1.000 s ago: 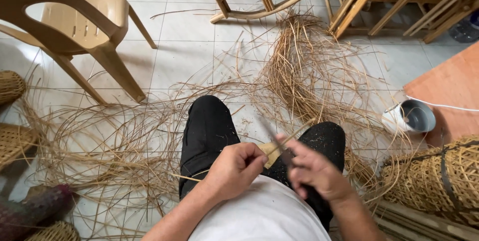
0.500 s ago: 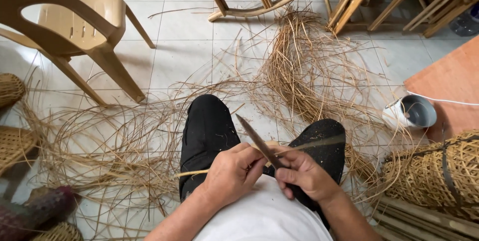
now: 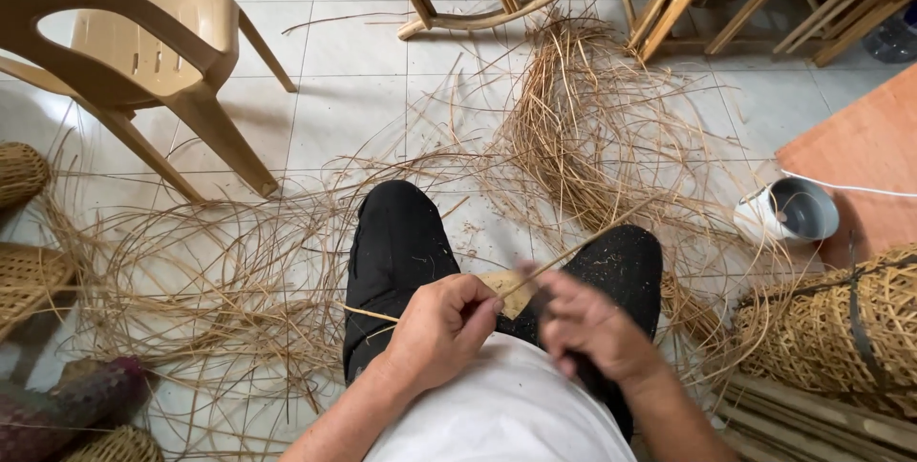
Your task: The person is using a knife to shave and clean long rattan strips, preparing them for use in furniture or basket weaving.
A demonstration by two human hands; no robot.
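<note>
I sit with black trousers and a white shirt. My left hand (image 3: 444,328) pinches a thin rattan strip (image 3: 592,237) against a small tan pad (image 3: 506,288) on my right knee. The strip runs from left of my thigh up and to the right over the knee. My right hand (image 3: 587,328) is blurred with motion, close beside the left hand and fisted around a dark knife handle (image 3: 542,307). The blade does not show.
Loose rattan strips (image 3: 583,128) cover the tiled floor ahead and to the left. A tan plastic chair (image 3: 143,51) stands at the far left and wooden frames (image 3: 497,13) at the top. A tipped white tin (image 3: 788,212), an orange board (image 3: 860,156) and woven baskets (image 3: 841,328) lie right.
The knife blade stood up between my hands before; my right hand has since pulled down toward my body and the blade is out of sight. My left hand stays on the strip.
</note>
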